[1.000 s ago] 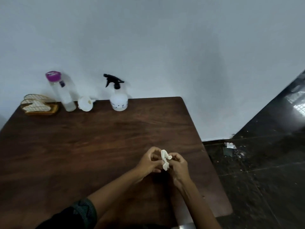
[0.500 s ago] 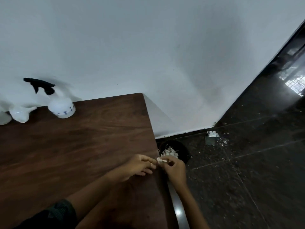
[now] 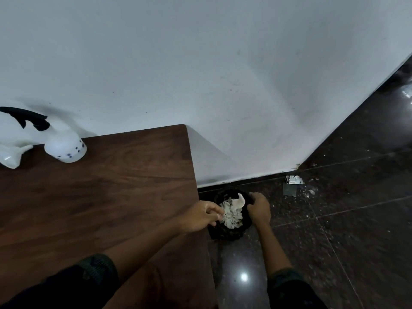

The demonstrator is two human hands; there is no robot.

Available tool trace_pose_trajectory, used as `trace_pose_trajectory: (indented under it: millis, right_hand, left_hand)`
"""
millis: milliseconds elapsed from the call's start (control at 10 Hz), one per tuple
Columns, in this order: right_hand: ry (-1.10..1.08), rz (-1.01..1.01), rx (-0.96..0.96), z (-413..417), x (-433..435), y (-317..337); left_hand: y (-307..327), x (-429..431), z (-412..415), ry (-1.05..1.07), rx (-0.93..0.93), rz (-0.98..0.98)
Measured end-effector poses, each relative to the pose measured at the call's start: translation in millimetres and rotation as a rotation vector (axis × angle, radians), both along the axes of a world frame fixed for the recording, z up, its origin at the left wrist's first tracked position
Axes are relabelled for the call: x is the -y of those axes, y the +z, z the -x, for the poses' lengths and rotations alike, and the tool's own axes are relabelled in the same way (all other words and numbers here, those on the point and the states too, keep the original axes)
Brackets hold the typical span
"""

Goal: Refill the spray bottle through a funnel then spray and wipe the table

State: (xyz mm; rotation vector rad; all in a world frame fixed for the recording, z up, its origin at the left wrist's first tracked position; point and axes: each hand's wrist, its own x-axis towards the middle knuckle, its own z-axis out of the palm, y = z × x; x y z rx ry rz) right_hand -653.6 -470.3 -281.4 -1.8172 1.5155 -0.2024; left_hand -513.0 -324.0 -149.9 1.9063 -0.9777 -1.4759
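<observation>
The white spray bottle (image 3: 64,149) with its black trigger head stands at the back left of the dark wooden table (image 3: 111,192), with the white funnel (image 3: 11,156) lying to its left. Past the table's right edge, both my hands hover over a black bin (image 3: 231,233) on the floor. A crumpled white tissue (image 3: 239,200) sits on top of the heap of tissues inside, between my hands. My left hand (image 3: 200,217) and my right hand (image 3: 258,207) have loosely curled fingers and hold nothing that I can see.
A white wall runs behind the table and the bin. The dark, glossy tiled floor (image 3: 334,241) is speckled with debris, and scraps of litter (image 3: 293,184) lie by the wall's foot.
My view swung right and down, off the table. Both hands, which pinched the white tissue over the table's edge, moved over the bin, and the tissue now lies in it.
</observation>
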Motion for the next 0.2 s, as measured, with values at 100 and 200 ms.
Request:
trace_pose_trajectory:
  millis: [100,200]
  right_hand:
    - [-0.078,-0.026,0.03,6,-1,-2]
    - [-0.152,-0.071,0.072,7,-14,3]
  left_hand:
    - [-7,2,-2,-0.014,0.034,0.02]
    - [-8,-4,-3,0.044,0.047,0.06]
